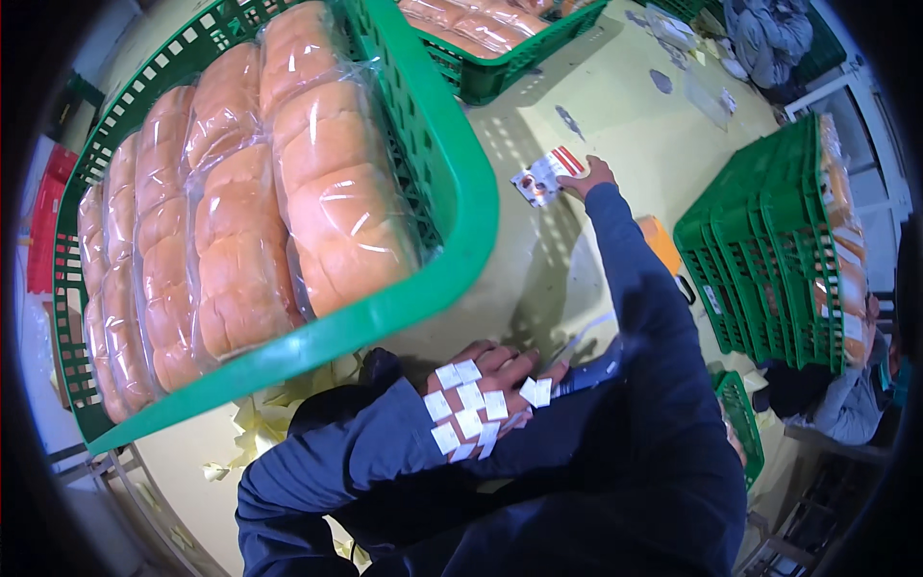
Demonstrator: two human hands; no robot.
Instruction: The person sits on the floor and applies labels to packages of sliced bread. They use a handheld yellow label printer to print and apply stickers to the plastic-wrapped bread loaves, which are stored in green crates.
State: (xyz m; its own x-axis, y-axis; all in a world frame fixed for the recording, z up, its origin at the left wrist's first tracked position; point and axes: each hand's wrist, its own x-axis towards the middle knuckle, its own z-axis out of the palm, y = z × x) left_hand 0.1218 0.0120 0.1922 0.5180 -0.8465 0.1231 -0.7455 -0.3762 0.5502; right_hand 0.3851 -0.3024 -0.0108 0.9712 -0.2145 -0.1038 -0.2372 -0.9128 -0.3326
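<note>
My right hand reaches forward over the pale yellow work surface, its fingers closed on a printed white card with red stripes. My left hand rests low by my lap, fingers loosely bent and apart. Several small white square stickers cover its back, and another sits at a fingertip. Beside me at the left, a large green crate holds rows of bagged bread loaves.
A second green bread crate stands at the back. Stacked green crates rise at the right beside an orange object. Other people sit at the upper and lower right. Paper scraps lie at lower left.
</note>
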